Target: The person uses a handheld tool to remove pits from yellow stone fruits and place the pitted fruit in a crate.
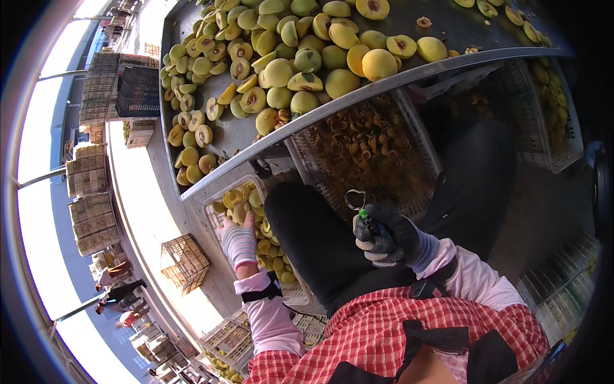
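Note:
My left hand [238,244], in a striped glove with bare fingertips, reaches into a plastic crate [300,294] of yellow-green peach halves [268,245] beside my leg. Its thumb and fingers are apart around fruit at the top; whether they grip a piece is unclear. My right hand [383,237], in a dark coated glove, is closed around the handle of a looped pitting knife [356,199]. The thin metal loop points up and away from me, with a green part at its base. Ahead, whole and halved peaches [307,60] lie heaped on a metal-rimmed table [225,132].
Under the table, a crate [417,129] holds brown pits and scraps. Another fruit crate [542,120] stands at right. The table's raised metal rim [288,128] crosses before my knees. An openwork crate [186,264] is on the floor at left. People [120,290] are farther off among stacked crates [93,218].

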Available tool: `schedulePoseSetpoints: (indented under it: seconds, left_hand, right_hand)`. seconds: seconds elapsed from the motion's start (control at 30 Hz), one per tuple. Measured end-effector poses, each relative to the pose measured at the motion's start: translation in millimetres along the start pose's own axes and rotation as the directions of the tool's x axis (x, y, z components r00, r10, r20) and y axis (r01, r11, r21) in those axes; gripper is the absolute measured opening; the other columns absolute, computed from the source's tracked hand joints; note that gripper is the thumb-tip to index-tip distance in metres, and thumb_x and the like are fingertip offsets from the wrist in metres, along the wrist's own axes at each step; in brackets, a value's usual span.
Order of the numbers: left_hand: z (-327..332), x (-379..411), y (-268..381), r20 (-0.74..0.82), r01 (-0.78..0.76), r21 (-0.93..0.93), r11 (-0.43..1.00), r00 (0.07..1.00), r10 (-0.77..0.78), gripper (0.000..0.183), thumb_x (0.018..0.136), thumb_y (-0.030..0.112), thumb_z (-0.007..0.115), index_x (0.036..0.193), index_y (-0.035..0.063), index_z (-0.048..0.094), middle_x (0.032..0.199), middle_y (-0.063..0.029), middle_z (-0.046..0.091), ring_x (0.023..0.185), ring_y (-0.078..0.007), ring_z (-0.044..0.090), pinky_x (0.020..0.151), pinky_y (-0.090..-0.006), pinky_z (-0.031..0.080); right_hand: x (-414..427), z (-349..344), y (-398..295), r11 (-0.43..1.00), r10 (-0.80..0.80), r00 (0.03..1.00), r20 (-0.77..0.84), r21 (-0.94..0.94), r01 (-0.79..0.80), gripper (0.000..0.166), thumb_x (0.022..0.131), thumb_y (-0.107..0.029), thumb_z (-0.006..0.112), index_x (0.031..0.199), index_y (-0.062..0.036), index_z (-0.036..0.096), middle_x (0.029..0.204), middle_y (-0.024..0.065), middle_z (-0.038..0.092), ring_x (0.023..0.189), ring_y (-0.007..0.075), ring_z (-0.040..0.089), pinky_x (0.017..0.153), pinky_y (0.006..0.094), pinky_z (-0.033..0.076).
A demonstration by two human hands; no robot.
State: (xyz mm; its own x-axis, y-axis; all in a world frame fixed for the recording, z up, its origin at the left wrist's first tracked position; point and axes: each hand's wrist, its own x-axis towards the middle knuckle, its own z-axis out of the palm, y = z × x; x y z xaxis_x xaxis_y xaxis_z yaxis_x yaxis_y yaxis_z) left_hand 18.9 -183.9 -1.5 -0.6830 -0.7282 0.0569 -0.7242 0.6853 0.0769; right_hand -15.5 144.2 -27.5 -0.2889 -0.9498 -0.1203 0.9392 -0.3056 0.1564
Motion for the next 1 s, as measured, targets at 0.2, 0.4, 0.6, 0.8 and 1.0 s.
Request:
schedulePoseSetpoints:
  seconds: [0.2, 0.4, 0.6, 0.8, 1.0]
  left_hand:
    - [-20, 69, 165, 0.176, -0.303, 0.032, 0.952, 0.940, 0.293, 0.071, 0.078, 0.058, 0.062, 0.124, 0.0048, 0.052, 0.113, -0.0197, 0.060, 0.105, -0.0336, 0.059, 0.088, -0.0413, 0.047]
    - [24, 145, 190, 0.492, -0.411, 0.070, 0.909, 0.807, 0.327, 0.093, 0.071, 0.064, 0.066, 0.132, -0.0019, 0.041, 0.118, -0.0255, 0.059, 0.111, -0.0323, 0.059, 0.091, -0.0390, 0.047]
    - [29, 109, 156, 0.212, -0.232, -0.664, 0.711, 0.853, 0.477, 0.061, 0.077, 0.032, 0.074, 0.121, 0.0003, 0.045, 0.102, -0.0158, 0.063, 0.094, -0.0238, 0.062, 0.085, -0.0333, 0.050]
    - [-14, 31, 163, 0.100, 0.084, -0.995, 0.056, 0.903, 0.418, 0.071, 0.080, 0.043, 0.065, 0.133, 0.0032, 0.041, 0.093, -0.0037, 0.060, 0.047, -0.0029, 0.034, 0.039, -0.0179, 0.020]
    - [-18, -26, 152, 0.137, 0.580, -0.655, -0.484, 0.721, 0.679, 0.067, 0.084, 0.039, 0.060, 0.139, 0.0076, 0.037, 0.137, -0.0250, 0.039, 0.062, -0.0176, 0.046, 0.046, -0.0267, 0.039]
  right_hand:
    - [12, -9, -1, 0.999, -0.039, 0.984, -0.173, -0.036, 0.033, 0.046, 0.098, -0.045, 0.042, 0.087, -0.0063, 0.063, 0.053, -0.0005, 0.044, 0.037, 0.0073, 0.038, 0.032, 0.0198, 0.031]
    - [10, 8, -19, 0.954, -0.184, 0.895, -0.407, -0.294, 0.063, 0.042, 0.096, -0.047, 0.046, 0.090, -0.0075, 0.059, 0.055, -0.0009, 0.047, 0.038, 0.0085, 0.041, 0.034, 0.0206, 0.032]
    - [-15, 137, -13, -0.740, -0.209, 0.944, 0.254, -0.672, 0.016, 0.036, 0.086, -0.041, 0.060, 0.095, -0.0062, 0.054, 0.063, 0.0063, 0.052, 0.050, 0.0187, 0.057, 0.042, 0.0318, 0.043]
    - [-14, 156, -6, -0.760, -0.180, 0.945, 0.275, -0.649, 0.044, 0.036, 0.085, -0.040, 0.061, 0.095, -0.0070, 0.054, 0.065, 0.0079, 0.053, 0.054, 0.0233, 0.059, 0.045, 0.0329, 0.045]
    - [2, 150, -4, -0.722, -0.282, 0.885, 0.371, -0.689, 0.060, 0.033, 0.087, -0.035, 0.060, 0.096, -0.0040, 0.053, 0.064, 0.0099, 0.054, 0.055, 0.0243, 0.061, 0.044, 0.0327, 0.046]
